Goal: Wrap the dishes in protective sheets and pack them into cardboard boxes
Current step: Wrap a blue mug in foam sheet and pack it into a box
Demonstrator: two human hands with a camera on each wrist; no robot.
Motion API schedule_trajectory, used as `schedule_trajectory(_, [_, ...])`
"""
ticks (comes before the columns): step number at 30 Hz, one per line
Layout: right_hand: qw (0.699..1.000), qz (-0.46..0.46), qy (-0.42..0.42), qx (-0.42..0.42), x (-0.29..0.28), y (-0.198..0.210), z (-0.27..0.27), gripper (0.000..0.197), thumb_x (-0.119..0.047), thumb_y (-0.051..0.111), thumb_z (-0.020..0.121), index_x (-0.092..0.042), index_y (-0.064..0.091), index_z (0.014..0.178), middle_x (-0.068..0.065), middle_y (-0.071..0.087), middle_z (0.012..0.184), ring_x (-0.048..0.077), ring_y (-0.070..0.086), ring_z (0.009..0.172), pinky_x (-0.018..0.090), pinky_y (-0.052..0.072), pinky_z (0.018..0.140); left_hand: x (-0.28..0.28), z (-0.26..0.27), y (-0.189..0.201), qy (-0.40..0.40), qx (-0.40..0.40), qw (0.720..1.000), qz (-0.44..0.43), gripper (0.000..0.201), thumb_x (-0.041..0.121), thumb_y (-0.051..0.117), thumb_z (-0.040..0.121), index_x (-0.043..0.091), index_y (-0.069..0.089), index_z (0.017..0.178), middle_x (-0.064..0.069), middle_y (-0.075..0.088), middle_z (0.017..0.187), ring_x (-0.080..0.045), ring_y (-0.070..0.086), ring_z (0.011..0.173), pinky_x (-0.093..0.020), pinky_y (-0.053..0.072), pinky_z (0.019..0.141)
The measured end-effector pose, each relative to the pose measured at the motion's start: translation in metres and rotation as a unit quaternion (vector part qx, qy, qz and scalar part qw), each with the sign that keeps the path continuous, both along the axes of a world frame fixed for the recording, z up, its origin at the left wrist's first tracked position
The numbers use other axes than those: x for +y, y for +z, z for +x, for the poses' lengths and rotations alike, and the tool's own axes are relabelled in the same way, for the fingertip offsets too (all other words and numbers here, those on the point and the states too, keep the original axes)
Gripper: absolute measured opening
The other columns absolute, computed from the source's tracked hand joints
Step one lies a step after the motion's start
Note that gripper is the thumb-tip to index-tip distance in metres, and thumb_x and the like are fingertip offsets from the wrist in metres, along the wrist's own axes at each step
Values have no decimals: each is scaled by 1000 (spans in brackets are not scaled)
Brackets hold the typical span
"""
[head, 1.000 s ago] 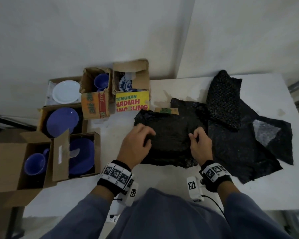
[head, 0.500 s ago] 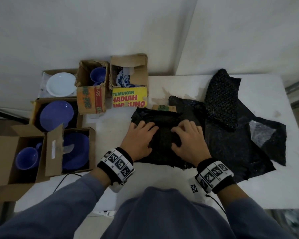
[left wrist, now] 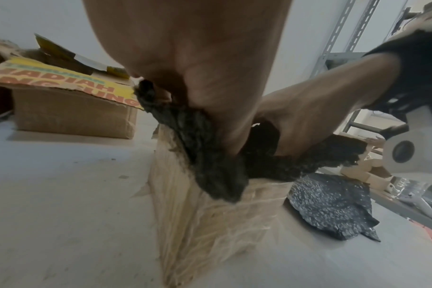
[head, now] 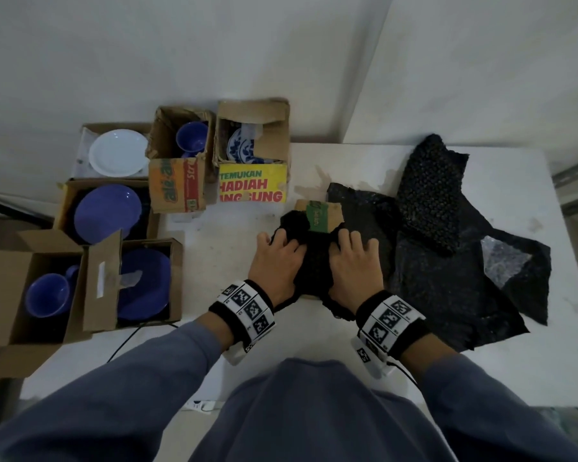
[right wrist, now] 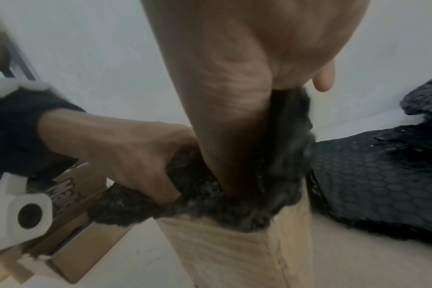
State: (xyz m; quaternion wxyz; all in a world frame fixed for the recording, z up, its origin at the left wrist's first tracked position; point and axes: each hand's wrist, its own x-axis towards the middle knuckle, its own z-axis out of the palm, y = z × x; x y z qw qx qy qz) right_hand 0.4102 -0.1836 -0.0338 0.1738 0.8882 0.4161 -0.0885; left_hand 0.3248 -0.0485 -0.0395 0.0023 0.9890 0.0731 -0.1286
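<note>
1. The left hand point(head: 274, 261) and right hand point(head: 354, 261) both grip a black bubble-wrap bundle point(head: 314, 261), fingers curled into it.
2. The bundle sits in the mouth of a small cardboard box point(left wrist: 210, 224) on the white table point(head: 414, 361).
3. Loose black bubble-wrap sheets point(head: 447, 261) lie at three o'clock of the hands.
4. Open boxes holding blue dishes point(head: 107, 211) stand at nine to eleven o'clock.

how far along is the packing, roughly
Early on. In hand: both the left hand and right hand press a black wrapped bundle into a small cardboard box. Left: the blue plate, white plate and blue cup sit unwrapped in boxes.
</note>
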Motion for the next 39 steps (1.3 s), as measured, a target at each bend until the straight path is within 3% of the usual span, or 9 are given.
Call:
schedule_trajectory(5, [999, -38, 36, -5, 9, 3, 0, 36, -41, 62, 81, -17, 61, 107, 8, 38, 120, 29, 36, 110, 45, 29, 90, -5, 7, -5, -2, 27, 999, 23, 42, 34, 61, 78, 21, 56, 118, 0, 57, 112, -28, 42, 115, -46, 22, 91])
schedule_trajectory(10, [995, -68, 68, 5, 14, 3, 3, 35, -41, 59, 85, -21, 64, 113, 10, 40, 127, 31, 34, 121, 47, 29, 96, -6, 11, -6, -16, 41, 998, 36, 46, 32, 60, 82, 18, 52, 125, -3, 53, 122, -28, 39, 120, -48, 27, 100])
schedule_trajectory(19, [993, -72, 81, 36, 11, 0, 11, 41, -39, 62, 84, -18, 63, 119, 12, 35, 140, 32, 29, 133, 56, 26, 107, -7, 4, -12, 1, 35, 999, 22, 56, 42, 66, 76, 18, 51, 125, -2, 52, 121, -27, 39, 115, -41, 31, 88])
schedule_trajectory(22, [993, -68, 85, 42, 9, 0, 15, 41, -38, 61, 84, -17, 62, 120, 12, 33, 143, 31, 29, 134, 55, 27, 108, -2, 1, -15, 30, 8, 999, -40, 59, 43, 66, 72, 22, 52, 125, 3, 54, 119, -26, 39, 114, -41, 28, 85])
schedule_trajectory(25, [993, -67, 91, 39, 9, 1, 16, 42, -39, 61, 84, -18, 62, 120, 12, 34, 143, 31, 30, 134, 54, 27, 107, 1, 2, -14, 30, 7, 998, -58, 66, 54, 70, 66, 25, 53, 124, 6, 56, 117, -25, 40, 113, -42, 28, 85])
schedule_trajectory(30, [993, -69, 99, 19, 8, -4, 12, 45, -42, 57, 88, -18, 59, 125, 13, 34, 144, 32, 29, 136, 57, 27, 109, -5, 4, -13, 19, 22, 1000, 6, 64, 58, 68, 68, 26, 51, 120, 3, 54, 117, -25, 40, 110, -43, 29, 86])
schedule_trajectory(34, [993, -63, 98, 9, 9, -8, 10, 48, -44, 52, 91, -17, 54, 130, 12, 36, 140, 32, 31, 134, 61, 24, 110, -12, 8, -11, 19, 32, 998, 46, 61, 50, 68, 72, 23, 45, 122, -2, 50, 121, -27, 37, 112, -44, 29, 88])
schedule_trajectory(39, [992, -59, 108, 1, 9, -11, 14, 60, -55, 56, 85, -16, 49, 130, 10, 40, 133, 29, 35, 129, 67, 22, 110, -16, 11, -12, 26, 47, 997, 63, 68, 42, 71, 70, 20, 39, 126, -6, 46, 127, -29, 36, 119, -47, 30, 98])
